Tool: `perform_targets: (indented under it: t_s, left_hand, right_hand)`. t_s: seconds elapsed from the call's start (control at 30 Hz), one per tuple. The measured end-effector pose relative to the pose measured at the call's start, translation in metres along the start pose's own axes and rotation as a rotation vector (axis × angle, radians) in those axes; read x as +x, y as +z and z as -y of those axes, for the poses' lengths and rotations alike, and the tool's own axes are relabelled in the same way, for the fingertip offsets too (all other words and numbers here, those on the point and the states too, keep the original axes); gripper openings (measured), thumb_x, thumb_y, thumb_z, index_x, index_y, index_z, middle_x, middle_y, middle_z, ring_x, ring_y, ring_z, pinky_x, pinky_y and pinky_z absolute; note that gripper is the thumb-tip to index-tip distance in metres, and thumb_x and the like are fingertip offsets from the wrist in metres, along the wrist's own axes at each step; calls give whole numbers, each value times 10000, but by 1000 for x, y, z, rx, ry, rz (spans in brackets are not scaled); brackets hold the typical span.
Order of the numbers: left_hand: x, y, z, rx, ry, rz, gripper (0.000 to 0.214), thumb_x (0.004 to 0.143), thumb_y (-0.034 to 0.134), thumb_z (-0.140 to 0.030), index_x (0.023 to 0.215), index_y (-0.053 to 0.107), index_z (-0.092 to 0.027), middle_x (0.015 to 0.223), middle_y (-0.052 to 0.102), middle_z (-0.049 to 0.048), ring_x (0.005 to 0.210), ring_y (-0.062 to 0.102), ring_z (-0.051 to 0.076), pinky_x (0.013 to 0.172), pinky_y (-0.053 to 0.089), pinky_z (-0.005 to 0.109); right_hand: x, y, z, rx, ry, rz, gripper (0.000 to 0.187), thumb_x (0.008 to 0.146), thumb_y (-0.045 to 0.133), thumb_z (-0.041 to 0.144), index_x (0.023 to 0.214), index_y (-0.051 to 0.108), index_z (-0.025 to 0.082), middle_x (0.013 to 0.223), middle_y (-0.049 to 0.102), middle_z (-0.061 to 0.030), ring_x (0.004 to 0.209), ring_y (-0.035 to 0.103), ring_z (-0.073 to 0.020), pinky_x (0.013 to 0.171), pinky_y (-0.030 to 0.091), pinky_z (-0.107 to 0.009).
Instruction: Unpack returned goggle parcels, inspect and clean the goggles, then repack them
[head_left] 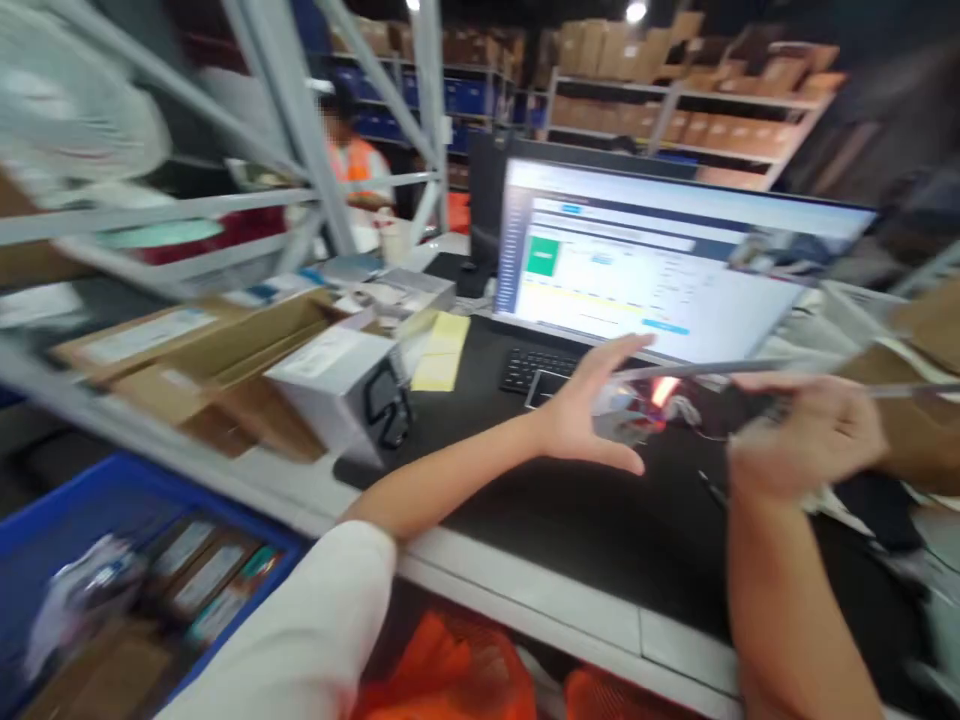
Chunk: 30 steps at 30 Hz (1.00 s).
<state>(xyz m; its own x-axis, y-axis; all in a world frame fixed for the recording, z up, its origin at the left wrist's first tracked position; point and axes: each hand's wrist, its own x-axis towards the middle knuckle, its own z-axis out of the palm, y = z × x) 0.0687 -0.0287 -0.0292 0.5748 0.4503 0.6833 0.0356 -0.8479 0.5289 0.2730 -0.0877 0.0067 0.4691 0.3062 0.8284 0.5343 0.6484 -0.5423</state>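
Note:
My left hand [592,410] reaches over the black desk mat [570,520], fingers stretched and apart, around a small blurred item with a red glow [660,392]. I cannot tell whether it touches that item. My right hand [802,435] hovers at the right, fingers curled, smeared by motion; what it holds, if anything, is unclear. Behind both hands stands a lit monitor [660,270] with a keyboard [536,368] under it.
A white box [337,385] and open cardboard boxes [202,370] lie at the left beside yellow notes [442,350]. A blue bin [112,580] with packets sits at lower left. Orange bags [450,670] hang below the desk edge. A person in an orange vest [356,165] stands behind grey racking.

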Motion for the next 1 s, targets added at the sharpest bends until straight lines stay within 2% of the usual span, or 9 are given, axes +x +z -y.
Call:
perform_targets:
  t_s: [0.1,0.2,0.37,0.5,0.6,0.63,0.83,0.9,1.0]
  left_hand:
    - [3,17,20,-51,-30,-51,1306,631,786,-790,1642,165,-244,1705,211,194,1595,162,413,1289,219,592]
    - [3,25,20,-42,35,-77,1020,774,685,-768,1577,332,-247,1660,335,194,1590,209,386,1280,223,609]
    - [5,23,9,-137,72,-284,557,956,527,-659,1311,543,-230,1486,577,180,1503,432,305,1233,356,569]
    - [8,8,12,-216,-54,-453,465,980,522,-612,1263,551,-244,1325,699,140,1415,548,275,1186,450,516]
    - [10,-15,16,-123,-124,-552,459,949,600,-574,1246,603,-224,1237,730,104,1276,656,259,1139,506,467]
    - [11,-24,16,-72,-120,-554,431,930,646,-527,1226,629,-214,1205,736,92,1209,689,252,1099,536,449]
    - [14,-54,-7,430,71,-493,283,836,664,-213,1109,739,-221,991,747,30,938,717,190,895,589,347]
    - [13,-53,-14,515,103,-458,306,830,622,-169,1107,743,-212,980,741,35,925,710,186,879,585,336]
    - [11,-47,-16,552,125,-363,361,842,578,-137,1162,734,-192,995,724,52,926,695,182,869,583,328]
  right_hand:
    - [-4,2,-2,219,-4,-130,269,968,555,276,717,613,202,629,650,-10,606,663,-200,677,568,-375]
    - [-15,16,-1,300,49,-76,275,1004,525,304,746,581,224,671,647,6,654,683,-190,696,582,-368]
    - [-41,31,0,299,132,98,303,1045,495,404,823,608,230,908,714,-46,826,700,-205,807,578,-387]
    - [-32,24,-37,235,124,315,470,1051,354,592,1254,606,251,1284,666,-108,1075,688,-253,917,570,-422]
    - [5,-15,-88,-422,249,444,540,1064,257,537,1338,592,216,1326,661,-104,1179,641,-225,1016,510,-360]
    - [19,-36,-106,-557,317,476,473,1041,371,499,1237,662,182,1268,691,-119,1159,644,-237,1023,494,-352]
    - [66,-176,-163,-1065,692,525,256,782,726,280,900,749,54,1112,709,-296,1053,671,-315,961,460,-389]
    - [63,-198,-165,-1145,776,611,257,712,783,299,814,748,66,1045,717,-303,956,688,-303,869,466,-385]
    - [53,-200,-160,-1185,791,753,243,775,724,343,759,750,101,1034,720,-307,902,683,-301,813,437,-426]
